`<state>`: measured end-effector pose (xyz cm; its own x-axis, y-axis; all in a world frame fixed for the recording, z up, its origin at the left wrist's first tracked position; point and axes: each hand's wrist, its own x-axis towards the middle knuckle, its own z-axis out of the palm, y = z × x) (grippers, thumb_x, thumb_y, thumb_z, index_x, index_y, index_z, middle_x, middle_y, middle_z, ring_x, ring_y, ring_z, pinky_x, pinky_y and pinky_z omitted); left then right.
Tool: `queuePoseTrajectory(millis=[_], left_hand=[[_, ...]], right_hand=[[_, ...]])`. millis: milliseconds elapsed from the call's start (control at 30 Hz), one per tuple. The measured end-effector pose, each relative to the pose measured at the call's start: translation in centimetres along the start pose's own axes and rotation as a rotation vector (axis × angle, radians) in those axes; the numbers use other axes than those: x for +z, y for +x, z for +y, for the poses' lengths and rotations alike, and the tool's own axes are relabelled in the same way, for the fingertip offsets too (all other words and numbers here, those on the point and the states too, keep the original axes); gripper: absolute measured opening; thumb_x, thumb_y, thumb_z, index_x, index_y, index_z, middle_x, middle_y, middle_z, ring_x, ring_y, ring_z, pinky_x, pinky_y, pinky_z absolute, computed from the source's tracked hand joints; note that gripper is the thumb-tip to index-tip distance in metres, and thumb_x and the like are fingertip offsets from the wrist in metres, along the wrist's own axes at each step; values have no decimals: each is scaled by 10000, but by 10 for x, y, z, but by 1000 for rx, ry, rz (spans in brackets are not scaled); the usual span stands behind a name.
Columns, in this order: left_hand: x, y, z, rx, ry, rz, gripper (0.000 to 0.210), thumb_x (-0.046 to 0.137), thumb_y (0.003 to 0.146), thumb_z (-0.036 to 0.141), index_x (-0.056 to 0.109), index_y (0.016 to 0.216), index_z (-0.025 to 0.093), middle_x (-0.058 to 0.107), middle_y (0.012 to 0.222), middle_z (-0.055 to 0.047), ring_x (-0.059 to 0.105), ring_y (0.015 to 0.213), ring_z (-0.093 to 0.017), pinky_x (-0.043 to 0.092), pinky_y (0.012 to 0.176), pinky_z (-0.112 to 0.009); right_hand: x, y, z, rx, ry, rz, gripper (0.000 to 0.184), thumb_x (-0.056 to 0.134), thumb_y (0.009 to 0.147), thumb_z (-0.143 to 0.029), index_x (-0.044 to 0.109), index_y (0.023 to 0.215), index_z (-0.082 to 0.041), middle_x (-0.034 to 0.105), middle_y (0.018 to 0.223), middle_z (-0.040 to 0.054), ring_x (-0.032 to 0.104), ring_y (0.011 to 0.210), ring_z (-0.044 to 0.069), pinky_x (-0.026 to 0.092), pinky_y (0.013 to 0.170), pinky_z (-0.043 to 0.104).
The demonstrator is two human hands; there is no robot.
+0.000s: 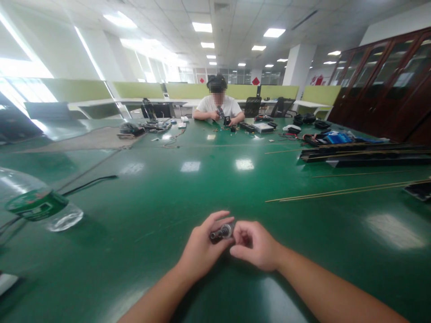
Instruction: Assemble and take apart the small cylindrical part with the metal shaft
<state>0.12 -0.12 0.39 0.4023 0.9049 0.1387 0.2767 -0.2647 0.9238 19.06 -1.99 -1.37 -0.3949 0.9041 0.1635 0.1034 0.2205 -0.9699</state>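
Note:
Near the front of the green table, my left hand [204, 246] is wrapped around a small metal cylindrical part with a stepped, dark shaft [222, 232]. Its narrow end points left, out between my thumb and fingers. Close against its right end is my right hand [256, 245], with the fingers curled in and the thumb bent below them. Whatever those right fingers hold, if anything, is hidden; I cannot tell whether they touch the part.
A clear plastic bottle with a green label [37, 204] lies at left beside a black cable [90, 183]. Thin brass-coloured rods [336, 193] and black metal channels [367, 154] lie at right. Across the table [161, 179], a person [218, 107] handles a dark part among scattered tools.

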Motion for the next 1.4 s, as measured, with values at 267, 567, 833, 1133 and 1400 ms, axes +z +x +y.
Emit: queuePoseTrajectory(millis=[267,567,833,1133,1400], left_hand=[[-2,-1,1,114,190,81,313,721,764,216,716,1074,253,740,1055,-22,701,956,-209,560,901,-327],[-3,-1,-2,265,224,135,268,714,780,200,724,1044,247,734,1036,-25,682,960,-191,543,899,-307],[-3,0,-1,233,237,120,264,737,796,244,727,1059,240,737,1042,-38,686,955,-208,546,898,-324],[-1,1,-2,166,221,69,295,742,804,313,725,1089,237,736,1074,-46,681,986,-231,533,926,-343],[1,1,6,69,159,7,268,704,821,311,720,1081,249,736,1057,-22,672,961,-224,519,876,-314]], right_hand=[[-2,1,0,7,6,-5,239,711,732,-246,481,718,-185,483,637,-39,402,567,101,336,553,224],[0,1,1,1,22,-5,232,712,726,-239,487,735,-184,489,635,-42,406,567,101,324,550,220],[-2,1,0,3,-9,-8,225,714,734,-235,496,737,-183,495,650,-36,423,584,105,346,565,223],[-2,1,1,3,17,-2,264,715,742,-255,461,714,-189,468,618,-49,401,548,96,337,534,215],[-1,1,-1,18,39,0,262,707,739,-263,456,713,-194,467,612,-49,405,540,99,350,535,221]])
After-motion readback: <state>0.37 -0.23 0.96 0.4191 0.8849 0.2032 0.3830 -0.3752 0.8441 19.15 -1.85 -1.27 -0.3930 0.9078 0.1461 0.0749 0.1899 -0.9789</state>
